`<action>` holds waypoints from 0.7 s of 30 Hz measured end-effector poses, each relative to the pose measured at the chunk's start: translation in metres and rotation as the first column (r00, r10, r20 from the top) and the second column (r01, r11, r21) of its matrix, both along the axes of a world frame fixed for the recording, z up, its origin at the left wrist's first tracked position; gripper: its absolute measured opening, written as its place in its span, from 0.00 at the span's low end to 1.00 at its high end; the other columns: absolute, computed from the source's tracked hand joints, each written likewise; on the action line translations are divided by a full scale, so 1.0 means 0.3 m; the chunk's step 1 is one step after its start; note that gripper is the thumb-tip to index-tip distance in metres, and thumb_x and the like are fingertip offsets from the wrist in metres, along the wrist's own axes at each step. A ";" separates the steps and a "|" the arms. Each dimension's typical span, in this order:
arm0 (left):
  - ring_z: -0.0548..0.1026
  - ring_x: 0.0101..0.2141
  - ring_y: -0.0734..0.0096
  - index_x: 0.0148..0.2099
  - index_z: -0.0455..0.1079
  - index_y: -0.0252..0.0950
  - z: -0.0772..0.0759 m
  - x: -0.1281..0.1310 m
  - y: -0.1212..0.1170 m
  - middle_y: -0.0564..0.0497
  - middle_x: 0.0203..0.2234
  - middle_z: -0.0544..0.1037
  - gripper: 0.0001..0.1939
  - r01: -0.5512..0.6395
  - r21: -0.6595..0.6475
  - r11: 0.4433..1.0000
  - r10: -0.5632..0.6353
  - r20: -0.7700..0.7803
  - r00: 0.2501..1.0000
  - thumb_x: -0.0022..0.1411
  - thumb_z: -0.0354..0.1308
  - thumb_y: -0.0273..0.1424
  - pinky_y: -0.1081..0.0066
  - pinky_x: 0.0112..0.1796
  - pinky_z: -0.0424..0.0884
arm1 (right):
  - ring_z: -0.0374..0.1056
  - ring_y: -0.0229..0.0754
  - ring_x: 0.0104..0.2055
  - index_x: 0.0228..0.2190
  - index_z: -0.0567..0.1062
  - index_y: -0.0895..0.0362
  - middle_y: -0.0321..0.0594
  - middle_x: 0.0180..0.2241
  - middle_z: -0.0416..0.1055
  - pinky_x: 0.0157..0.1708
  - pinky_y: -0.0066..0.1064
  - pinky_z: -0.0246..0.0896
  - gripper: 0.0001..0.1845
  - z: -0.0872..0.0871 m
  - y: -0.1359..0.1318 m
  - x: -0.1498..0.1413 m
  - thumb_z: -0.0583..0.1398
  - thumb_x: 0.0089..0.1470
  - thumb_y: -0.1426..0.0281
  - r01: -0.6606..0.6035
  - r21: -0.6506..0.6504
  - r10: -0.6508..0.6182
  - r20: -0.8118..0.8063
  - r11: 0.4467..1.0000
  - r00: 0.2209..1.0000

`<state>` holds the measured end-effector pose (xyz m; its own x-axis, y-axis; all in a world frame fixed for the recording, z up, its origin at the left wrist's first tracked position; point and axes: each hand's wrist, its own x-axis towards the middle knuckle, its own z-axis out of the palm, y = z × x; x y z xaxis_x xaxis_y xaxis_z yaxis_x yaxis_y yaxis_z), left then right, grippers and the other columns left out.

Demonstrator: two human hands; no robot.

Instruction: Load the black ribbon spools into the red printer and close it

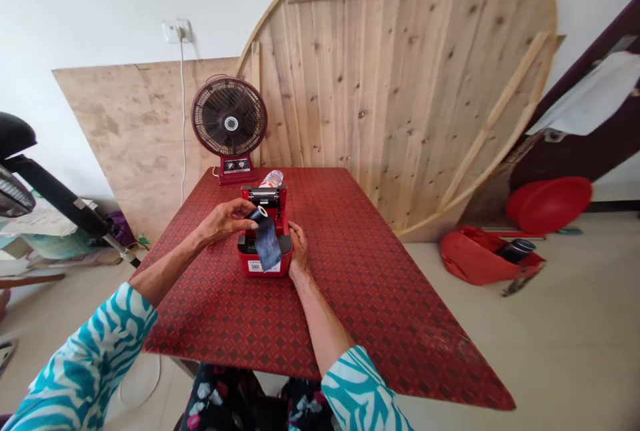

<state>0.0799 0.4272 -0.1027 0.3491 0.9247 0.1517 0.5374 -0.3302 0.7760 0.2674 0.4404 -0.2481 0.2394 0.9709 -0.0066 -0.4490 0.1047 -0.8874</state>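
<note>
A small red label printer (246, 263) stands on the table with its lid raised, showing a dark roller inside. My left hand (231, 219) pinches a roll of dark blue printer ribbon (259, 213) at its left end, above the open printer. A loose length of the ribbon hangs down over the printer's front and partly covers a white label there. My right hand (299, 248) grips the printer's right side, with its fingers bent along the casing and partly hidden. Behind the raised lid lies a clear plastic bottle (273, 179).
The table (360, 297) has a red patterned cover. A dark red fan (230, 117) stands at its far left corner, below a wall socket (177, 31). A large round wooden board (400, 84) leans behind. On the floor at right lie a red bag (470, 256) and a red basin (550, 204).
</note>
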 end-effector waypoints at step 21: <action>0.78 0.47 0.62 0.47 0.78 0.42 -0.014 0.165 0.123 0.51 0.45 0.81 0.13 0.060 -0.029 0.998 -0.063 -0.709 0.703 0.58 0.61 0.32 0.72 0.46 0.70 | 0.68 0.45 0.48 0.43 0.77 0.55 0.40 0.43 0.75 0.48 0.35 0.63 0.22 -0.034 0.012 -0.012 0.60 0.51 0.55 0.011 0.107 -0.011 0.001 0.994 1.000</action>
